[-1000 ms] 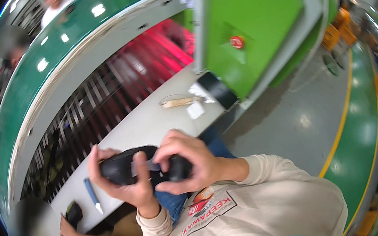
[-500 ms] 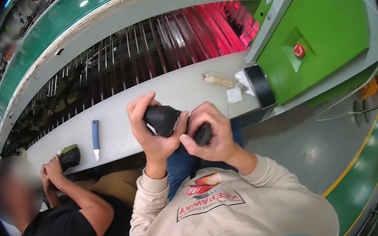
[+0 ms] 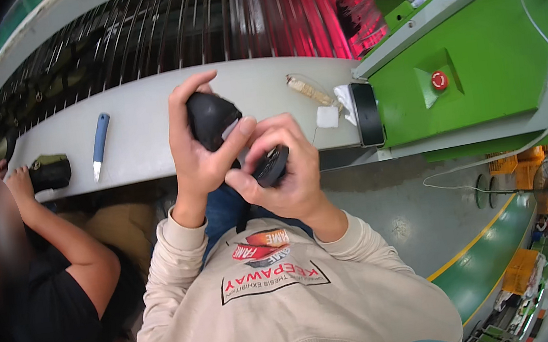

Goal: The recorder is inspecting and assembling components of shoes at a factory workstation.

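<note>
Fingers (image 3: pixel 239 137) grip a black shoe (image 3: pixel 209 116); an orange crate's (image 3: pixel 520 270) contents are unclear

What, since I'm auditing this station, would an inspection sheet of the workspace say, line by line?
Surface: pale worktop, running alongside a row of metal bars.
Job's things: black shoe-like item, held above the worktop, partly hidden by fingers.
Clutter: blue-handled tool, white square pad and black flat-faced box.
Hands: left hand and right hand both grip the black shoe-like item.
Cables: white cable, looping past the green panel and down toward the floor.
Surroundings: co-worker on the left; red button on the green panel.
</note>
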{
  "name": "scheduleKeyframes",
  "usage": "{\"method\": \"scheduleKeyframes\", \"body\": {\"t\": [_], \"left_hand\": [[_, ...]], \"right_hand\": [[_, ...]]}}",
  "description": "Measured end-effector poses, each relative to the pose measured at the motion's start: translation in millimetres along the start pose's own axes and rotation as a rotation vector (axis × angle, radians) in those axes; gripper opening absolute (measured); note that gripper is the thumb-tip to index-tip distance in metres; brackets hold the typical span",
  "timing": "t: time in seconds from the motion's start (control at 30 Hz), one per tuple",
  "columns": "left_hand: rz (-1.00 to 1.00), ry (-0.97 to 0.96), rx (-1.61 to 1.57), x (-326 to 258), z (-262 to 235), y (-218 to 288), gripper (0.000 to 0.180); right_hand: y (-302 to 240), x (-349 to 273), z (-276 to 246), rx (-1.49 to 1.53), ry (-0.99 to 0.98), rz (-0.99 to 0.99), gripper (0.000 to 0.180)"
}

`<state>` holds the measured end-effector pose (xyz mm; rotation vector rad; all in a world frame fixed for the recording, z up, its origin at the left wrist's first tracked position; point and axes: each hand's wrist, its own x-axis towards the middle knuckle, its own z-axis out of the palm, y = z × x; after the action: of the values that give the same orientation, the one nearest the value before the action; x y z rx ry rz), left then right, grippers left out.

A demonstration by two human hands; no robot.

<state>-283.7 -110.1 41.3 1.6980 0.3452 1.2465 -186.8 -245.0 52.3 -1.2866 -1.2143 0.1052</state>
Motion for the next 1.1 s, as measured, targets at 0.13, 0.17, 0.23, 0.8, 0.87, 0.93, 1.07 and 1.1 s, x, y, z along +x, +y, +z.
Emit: {"method": "scheduleKeyframes", "body": {"t": [0.13,0.17,0.23,0.8,0.87,0.93,1.07,1.1], "left_hand": [[-0.266,-0.065,-0.225,-9,-7,8,0.067],[-0.277,-0.096,-0.288,-12,-8,0,0.065],[-0.356,-0.080,-0.350,-23,-11,-1,0.061],[-0.522,-0.084,-0.402,-38,-4,19,0.087],[-0.522,-0.076,-0.395,-38,-3,22,0.089],[-0.521,-0.067,-0.390,-36,-2,25,0.091],[-0.513,-0.073,-0.380,-34,-1,32,0.092],[-0.514,-0.072,-0.383,-34,-1,33,0.093]], "right_hand": [[-1,-2,-25,0.079,-0.124,0.037,0.080],[3,-7,-25,0.200,-0.091,0.162,0.070],[1,-17,-25,0.377,-0.072,0.401,0.049],[-7,-24,-17,0.471,-0.137,0.492,0.018],[-9,-23,-17,0.468,-0.136,0.506,0.020],[-10,-23,-18,0.465,-0.127,0.511,0.020],[-11,-22,-19,0.464,-0.121,0.507,0.019],[-11,-22,-19,0.464,-0.124,0.506,0.019]]}}
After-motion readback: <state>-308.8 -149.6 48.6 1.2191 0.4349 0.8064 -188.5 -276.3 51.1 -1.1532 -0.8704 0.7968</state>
